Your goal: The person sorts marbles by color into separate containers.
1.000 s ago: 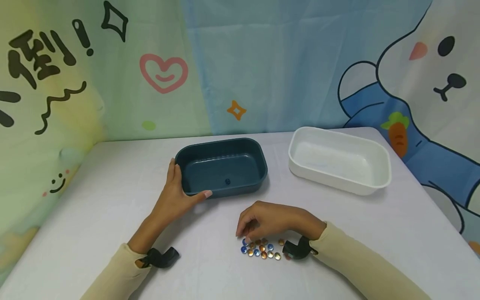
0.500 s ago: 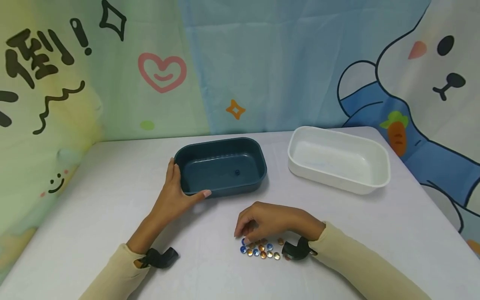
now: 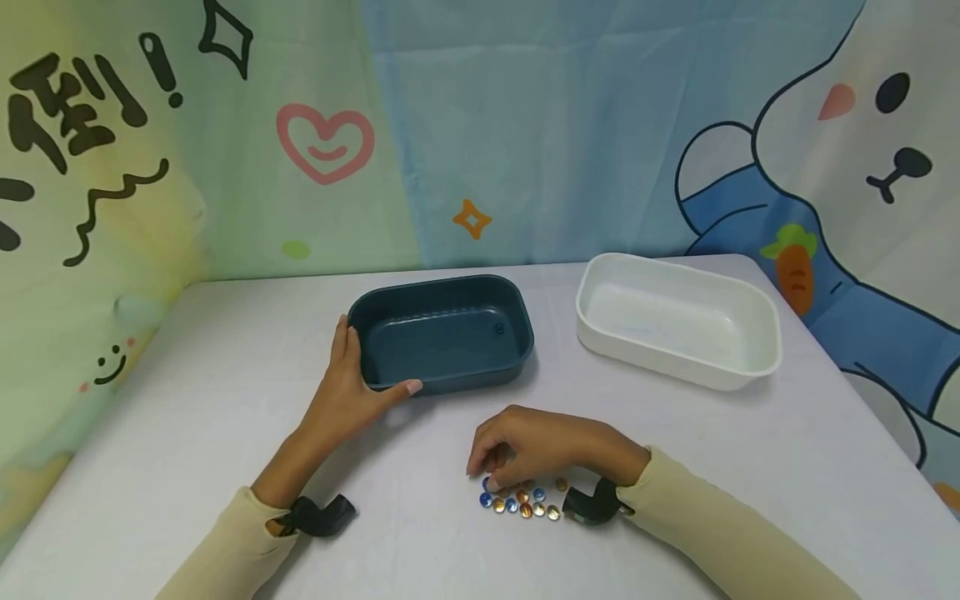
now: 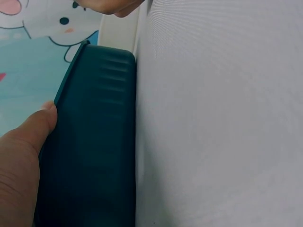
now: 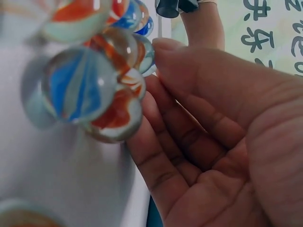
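Note:
A dark teal basin [image 3: 442, 382] stands on the table, and a small dark marble [image 3: 498, 328] lies inside at its right. My left hand [image 3: 347, 404] holds the basin's near left corner, thumb along the front and fingers against the left side; in the left wrist view, the thumb [image 4: 40, 125] presses near the rim. Over a cluster of glass marbles [image 3: 522, 497] is my right hand [image 3: 536, 442], fingers loosely bent downward. In the right wrist view its thumb tip [image 5: 165, 46] meets a clear marble [image 5: 147, 54], with fingertips low behind the marbles. A blue-striped marble [image 5: 78, 85] sits closer to that camera.
To the right of the teal basin stands a white basin [image 3: 675, 360] with nothing seen in it. A single orange marble [image 3: 562, 483] lies beside the right wrist camera [image 3: 592, 502]. Behind the white table [image 3: 225, 400] hangs a printed cloth [image 3: 540, 133].
The marble inside the teal basin has rolled rightward and away from the front wall. Both hands have stayed nearly still.

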The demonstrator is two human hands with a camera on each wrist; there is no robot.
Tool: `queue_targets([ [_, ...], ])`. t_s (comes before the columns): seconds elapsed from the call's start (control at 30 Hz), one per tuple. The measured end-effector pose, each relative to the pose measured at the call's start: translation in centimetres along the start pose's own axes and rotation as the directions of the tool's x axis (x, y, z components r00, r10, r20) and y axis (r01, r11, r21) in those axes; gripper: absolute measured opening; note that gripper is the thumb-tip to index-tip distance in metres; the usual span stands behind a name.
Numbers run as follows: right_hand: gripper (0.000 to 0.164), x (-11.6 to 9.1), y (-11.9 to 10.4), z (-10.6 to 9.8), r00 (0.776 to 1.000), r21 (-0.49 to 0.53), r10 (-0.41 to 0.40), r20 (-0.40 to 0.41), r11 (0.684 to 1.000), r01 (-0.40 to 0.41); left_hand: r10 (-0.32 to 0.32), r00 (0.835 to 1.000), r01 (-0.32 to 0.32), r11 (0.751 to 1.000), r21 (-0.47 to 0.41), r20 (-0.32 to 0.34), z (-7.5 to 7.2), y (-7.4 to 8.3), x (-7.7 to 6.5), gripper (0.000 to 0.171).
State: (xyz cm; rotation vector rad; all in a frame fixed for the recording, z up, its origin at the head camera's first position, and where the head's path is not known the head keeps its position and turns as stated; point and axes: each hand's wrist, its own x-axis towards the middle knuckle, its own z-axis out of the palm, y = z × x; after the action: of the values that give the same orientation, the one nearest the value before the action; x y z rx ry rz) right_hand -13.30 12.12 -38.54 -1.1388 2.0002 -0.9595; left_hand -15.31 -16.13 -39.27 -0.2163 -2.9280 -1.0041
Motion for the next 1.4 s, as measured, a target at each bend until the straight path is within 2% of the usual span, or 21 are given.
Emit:
queue_targets([
  [0.13,0.014,0.0,-0.1,0.0,1.0,0.006,-0.006,0.01,1.0,0.006,0.006,1.0,-0.006,1.0,-0.006,0.0,0.0,0.1,0.1,0.129],
  [0.3,0.011,0.0,-0.3,0.0,0.998,-0.017,-0.057,0.021,0.998,0.058,0.007,1.0,-0.007,1.0,-0.002,-0.004,-0.1,0.1,0.1,0.129],
  [0.47,0.011,-0.2,-0.4,-0.4,0.996,-0.087,-0.077,-0.048,0.994,0.072,0.007,1.0,-0.007,1.0,-0.005,-0.008,-0.1,0.2,0.1,0.129],
  [0.87,0.011,-0.4,-0.2,-1.0,0.988,-0.026,-0.038,-0.15,0.999,0.035,-0.002,1.0,0.002,1.0,0.004,-0.005,0.0,0.4,0.1,0.129],
  [1.07,0.014,-0.6,-0.6,-2.1,0.974,0.004,-0.064,-0.219,0.998,0.067,0.004,1.0,-0.004,1.0,0.002,-0.01,-0.1,0.2,0.1,0.129],
  [1.4,0.012,-0.1,-1.2,-4.7,0.931,0.023,-0.126,-0.342,0.99,0.142,0.002,1.0,-0.002,1.0,-0.007,-0.004,0.1,0.1,0.1,0.13],
])
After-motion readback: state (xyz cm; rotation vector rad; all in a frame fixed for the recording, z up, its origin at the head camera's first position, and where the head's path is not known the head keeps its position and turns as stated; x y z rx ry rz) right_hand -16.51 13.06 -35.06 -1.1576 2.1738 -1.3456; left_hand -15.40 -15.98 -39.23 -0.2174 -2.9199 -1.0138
